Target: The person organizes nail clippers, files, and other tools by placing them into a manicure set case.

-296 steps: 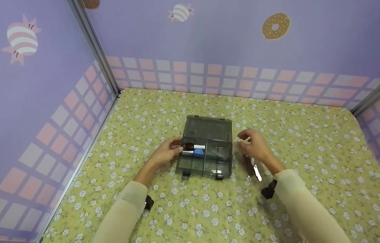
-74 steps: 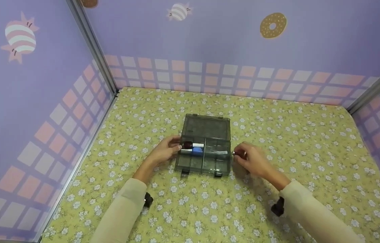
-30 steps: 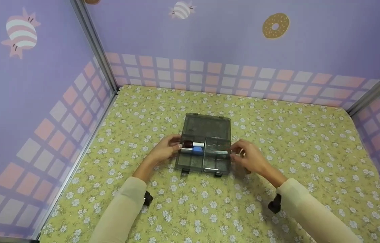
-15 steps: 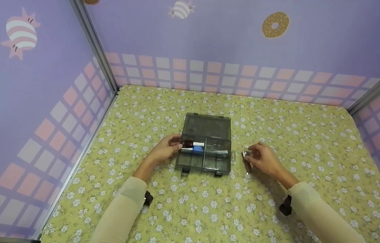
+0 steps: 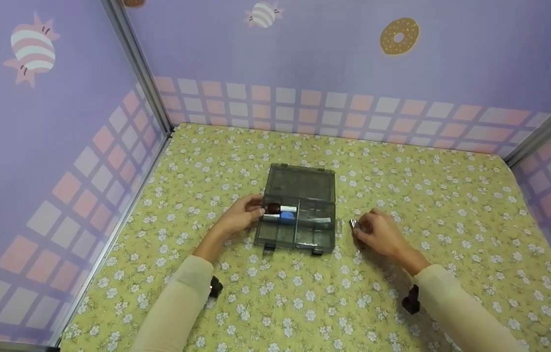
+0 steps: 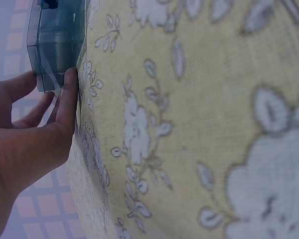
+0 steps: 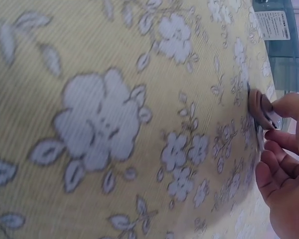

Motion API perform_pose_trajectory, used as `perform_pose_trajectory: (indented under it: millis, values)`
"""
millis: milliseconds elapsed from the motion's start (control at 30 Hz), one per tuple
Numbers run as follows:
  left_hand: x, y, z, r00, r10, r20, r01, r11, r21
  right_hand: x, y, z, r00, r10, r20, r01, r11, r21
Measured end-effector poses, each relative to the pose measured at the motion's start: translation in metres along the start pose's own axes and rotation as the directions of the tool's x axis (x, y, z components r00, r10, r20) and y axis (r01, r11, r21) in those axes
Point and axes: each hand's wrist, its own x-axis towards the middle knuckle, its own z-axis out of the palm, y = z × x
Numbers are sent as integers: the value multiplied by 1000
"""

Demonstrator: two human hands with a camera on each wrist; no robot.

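A dark see-through plastic divider box [image 5: 280, 237] lies on the cloth with its lid [image 5: 301, 183] raised back. My left hand [image 5: 236, 217] holds the box's left wall between thumb and fingers. In the box's left half lie a dark red bottle with a white cap [image 5: 287, 209] and a blue bottle [image 5: 286, 217]. A pale narrow strip [image 5: 321, 220] lies in the right half. Right of the box, my right hand [image 5: 380, 234] pinches a small brown object with a shiny metal end [image 7: 260, 108], low over the cloth. Its kind is unclear, and fingers partly cover it.
A small clear piece [image 5: 339, 228] lies close by the box's right wall. Yellow flowered cloth [image 5: 431, 195] covers the table, bounded by a purple back wall [image 5: 324, 58] and side walls. Two latches hang from the box's front edge.
My right hand has moved right, away from the box's right edge, and now pinches the brown object, which lay on the cloth about ten seconds ago. My left hand stays on the box.
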Motion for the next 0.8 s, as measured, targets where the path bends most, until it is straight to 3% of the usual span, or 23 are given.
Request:
perform_pose_trajectory:
  millis: [200, 400, 533, 800]
  values:
    - [1, -1, 0, 1000, 13, -11, -13, 1000, 14, 4, -8, 3, 999, 4, 39, -4, 1000, 8]
    - [2, 0, 0, 999, 37, -22, -37, 999, 16, 3, -16, 7, 997, -65, 38, 67, 996, -56]
    - [1, -1, 0, 999, 11, -34, -10, 1000, 21, 2, -19, 10, 992, -118, 33, 121, 987, -102]
    - [1, -1, 1, 1000, -17, -23, 16, 999, -28, 9, -23, 6, 997, -79, 15, 79, 997, -25]
